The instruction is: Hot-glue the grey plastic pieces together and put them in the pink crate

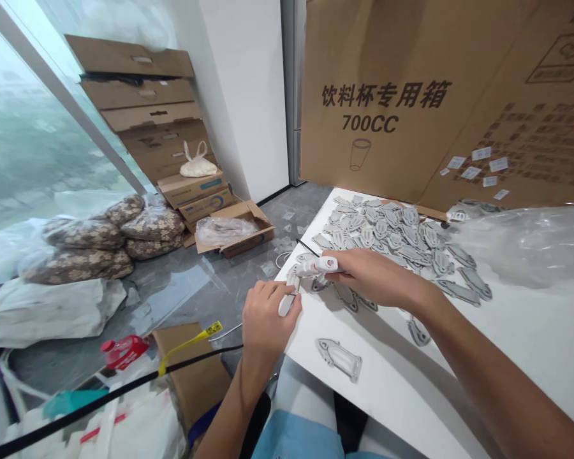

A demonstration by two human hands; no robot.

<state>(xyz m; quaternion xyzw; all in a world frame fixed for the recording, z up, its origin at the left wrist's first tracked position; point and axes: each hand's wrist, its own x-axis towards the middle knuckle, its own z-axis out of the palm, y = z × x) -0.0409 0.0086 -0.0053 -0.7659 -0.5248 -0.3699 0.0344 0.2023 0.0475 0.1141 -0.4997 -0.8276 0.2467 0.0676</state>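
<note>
My right hand (pixel 370 271) is wrapped round a white handheld tool (pixel 316 264) with a rounded end, its front pointing left over the table edge. Close to the tool's front, my left hand (pixel 270 319) pinches a small grey-white flat part (pixel 291 287), partly hidden by the fingers. Nearer to me on the white table (pixel 387 395) lies a single arch-shaped grey-white part (pixel 339 359) with an open middle. Many similar parts (pixel 392 233) are heaped beyond my right hand, and a few lie beneath its wrist.
A large cardboard panel (pixel 377 153) stands behind the table, with small white labels (pixel 471 172) stuck on it. Clear plastic (pixel 536 245) lies at the right. On the floor are an open carton (pixel 236 229), patterned bags (pixel 86 239) and a red-capped bottle (pixel 124 352). A black cable (pixel 124 386) crosses the lower left.
</note>
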